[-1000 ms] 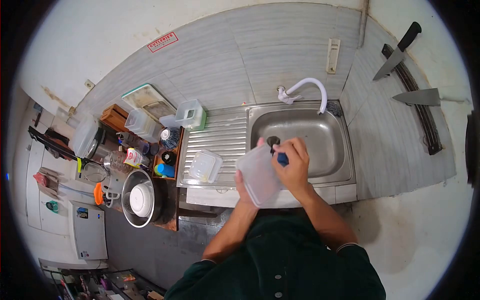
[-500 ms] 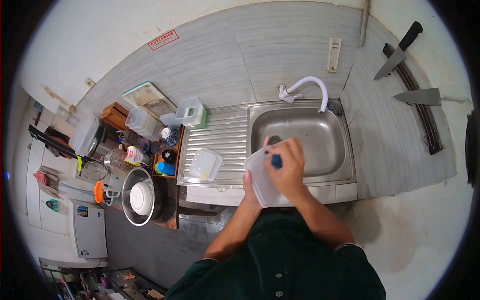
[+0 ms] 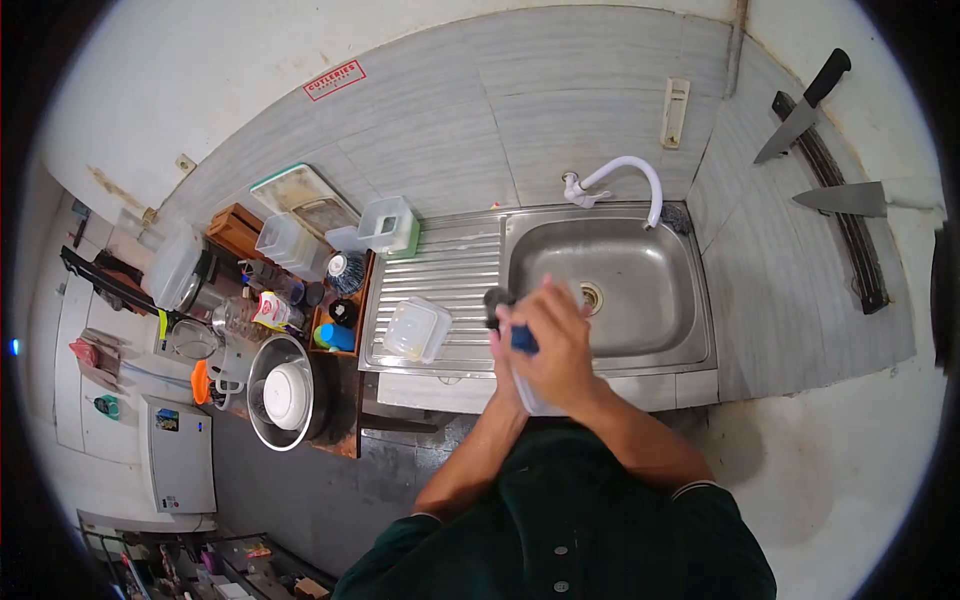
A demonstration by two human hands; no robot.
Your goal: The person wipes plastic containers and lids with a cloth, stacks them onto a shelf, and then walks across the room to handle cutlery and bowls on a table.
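In front of the sink (image 3: 604, 352), my left hand (image 3: 507, 385) grips a translucent plastic container (image 3: 538, 404), tilted and mostly hidden behind my right hand. My right hand (image 3: 558, 345) is closed on a dark blue object (image 3: 523, 339) and presses over the container. A dark rounded piece (image 3: 497, 303) juts out past the fingers on the left; I cannot tell whether it belongs to the blue object. On the ribbed drainboard (image 3: 470, 290) to the left lies a clear plastic lid or shallow box (image 3: 417, 330).
A clear box with green contents (image 3: 390, 228) stands at the drainboard's far left. Beyond are stacked boxes (image 3: 290, 245), a bowl (image 3: 346, 272), a blue cup (image 3: 336, 336) and a metal basin (image 3: 270, 430). The white tap (image 3: 640, 165) arches over the sink; knives (image 3: 800, 130) hang right.
My right hand has moved left and down across the container, which now shows less and is tilted more edge-on. The dark rounded piece has shifted left too. The view moved slightly.
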